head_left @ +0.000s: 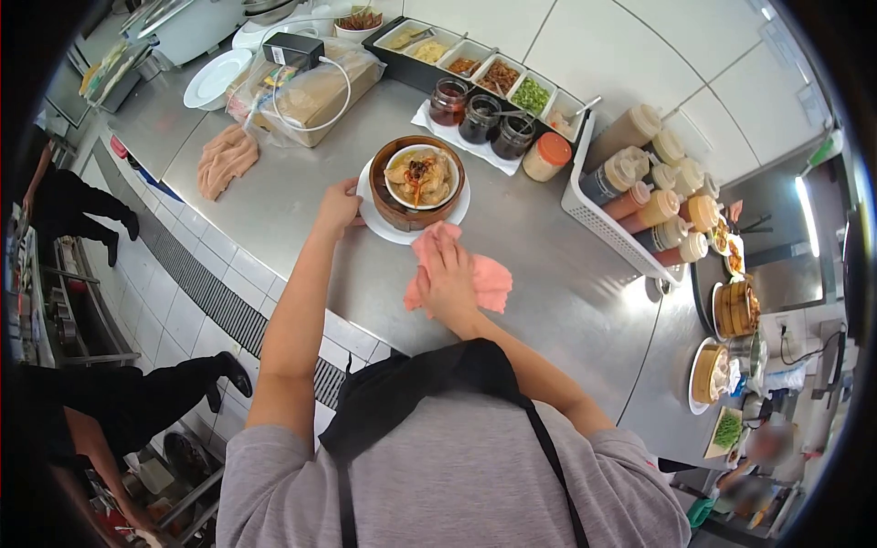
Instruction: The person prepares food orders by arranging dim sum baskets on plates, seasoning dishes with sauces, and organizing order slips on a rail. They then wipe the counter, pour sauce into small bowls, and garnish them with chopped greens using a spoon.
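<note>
Is clamping, seemingly, the left rim of the white plate (pixel 393 234) with the fingers of the left hand (pixel 340 208). Is laying the fingers of the right hand (pixel 445 279) nearly flat over the pink cloth (pixel 489 281), thumb apart; is not managing to tell whether also pinching a fold beneath.

Is having the white plate on the tabletop (pixel 566 310), directly to the right of the left fingers, and ahead and a little left of the right fingers, near the cloth's upper edge. Is judging therefore the left hand as the nearer of the 2. Is finding no long axis in the plate, because of the round form; is seeing the cloth stretching from the plate's near rim toward the lower right.

Is counting, on this plate, 1 wooden tub (pixel 402 216), and inside the tub 1 white bowl (pixel 422 147) with 1 portion of food (pixel 418 178). Is counting also 1 peach cloth (pixel 227 163) and 1 wrapped package (pixel 329 100) to the left, with 1 black adapter (pixel 294 51) on top; beyond the plate, 6 condiment trays (pixel 530 94) in 1 row, 3 dark jars (pixel 480 123) and 1 red-lidded jar (pixel 548 157); to the right, 1 white basket (pixel 621 237) of squeeze bottles (pixel 653 209), too overlapped for counting surely; and at the far right, 2 bamboo steamers (pixel 710 373).
</note>
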Tool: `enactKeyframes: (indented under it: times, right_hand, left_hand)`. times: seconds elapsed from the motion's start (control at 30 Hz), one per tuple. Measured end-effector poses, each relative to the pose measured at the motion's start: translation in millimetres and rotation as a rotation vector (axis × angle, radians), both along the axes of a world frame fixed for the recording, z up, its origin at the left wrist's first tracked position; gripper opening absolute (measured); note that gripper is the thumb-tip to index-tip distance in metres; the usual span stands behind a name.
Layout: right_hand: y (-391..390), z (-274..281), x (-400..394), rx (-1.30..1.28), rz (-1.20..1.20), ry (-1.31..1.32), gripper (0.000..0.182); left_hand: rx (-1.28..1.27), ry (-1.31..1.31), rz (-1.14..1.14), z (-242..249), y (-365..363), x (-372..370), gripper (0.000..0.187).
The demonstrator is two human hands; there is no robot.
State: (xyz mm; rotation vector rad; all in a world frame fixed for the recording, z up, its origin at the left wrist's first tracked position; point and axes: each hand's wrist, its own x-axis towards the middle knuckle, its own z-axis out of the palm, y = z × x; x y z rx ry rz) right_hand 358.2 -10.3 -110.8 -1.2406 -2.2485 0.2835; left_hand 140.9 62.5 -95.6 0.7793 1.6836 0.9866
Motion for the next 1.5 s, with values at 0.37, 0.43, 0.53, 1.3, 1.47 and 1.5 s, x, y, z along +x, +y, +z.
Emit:
enactKeyframes:
  times: [0.37,0.43,0.53,1.3,1.47,1.5]
  right_hand:
    - [-46.4,-4.4,26.2,0.037,0.403,0.009,0.045]
    - [-57.9,2.9,42.6,-0.005,0.486,-0.045,0.040]
    - [-72.4,4.3,84.7,-0.148,0.502,-0.055,0.037]
    - [-202.6,-2.4,529.6,0.103,-0.530,0.019,0.035]
    - [-220.0,-14.6,575.5,0.147,-0.591,0.055,0.037]
    - [-221.3,-16.1,581.1,0.178,-0.591,0.074,0.036]
  left_hand:
    - [0.000,-0.061,0.008,-14.3,-34.6,38.9,0.051]
    - [0.040,-0.010,0.004,-14.4,-44.0,56.5,0.051]
    - [0.124,0.153,-0.056,-58.8,-43.9,63.4,0.048]
    - [0.023,-0.086,-0.069,-15.9,-153.0,333.3,0.049]
    - [0.018,-0.089,-0.169,-13.2,-165.1,400.1,0.051]
    - [0.011,-0.120,-0.177,-13.8,-165.3,411.8,0.048]
